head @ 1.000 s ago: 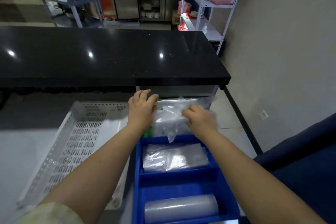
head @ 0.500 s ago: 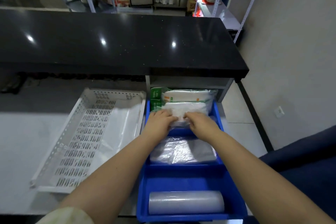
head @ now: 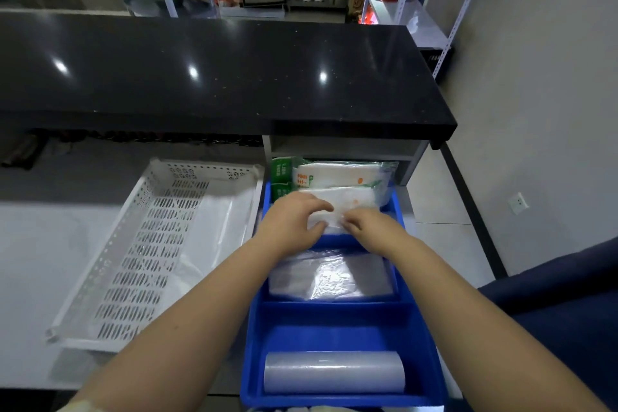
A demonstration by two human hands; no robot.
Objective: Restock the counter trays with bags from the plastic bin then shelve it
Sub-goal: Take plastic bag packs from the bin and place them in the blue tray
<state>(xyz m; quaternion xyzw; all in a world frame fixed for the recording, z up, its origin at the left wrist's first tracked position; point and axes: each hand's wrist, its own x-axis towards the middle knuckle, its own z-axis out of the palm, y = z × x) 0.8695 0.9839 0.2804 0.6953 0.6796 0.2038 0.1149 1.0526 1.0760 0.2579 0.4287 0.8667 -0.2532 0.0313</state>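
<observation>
Blue plastic divided tray [head: 254, 338] sits at your counter's near edge, a clear film roll [head: 334, 376] nearest, flat clear bags [head: 331, 278] mid-compartment. Your left hand [head: 292, 222] and right hand [head: 371, 227] pinch a white printed bag pack [head: 347, 199] in the far compartment.

head view looks down, close overhead.

A: Blue tray [head: 337, 321] sits on the bench, split into three compartments. What's in the far one?

B: Packs of bags [head: 344, 177], white with green and orange print, stacked flat and reaching past the far rim.

A: Middle?

B: A flat pile of clear bags [head: 331, 278]. Nearest holds a clear roll [head: 334, 371] lying crosswise.

A: And left of it?

B: White perforated bin [head: 150, 244], a thin clear bag [head: 214, 237] lying inside.
</observation>
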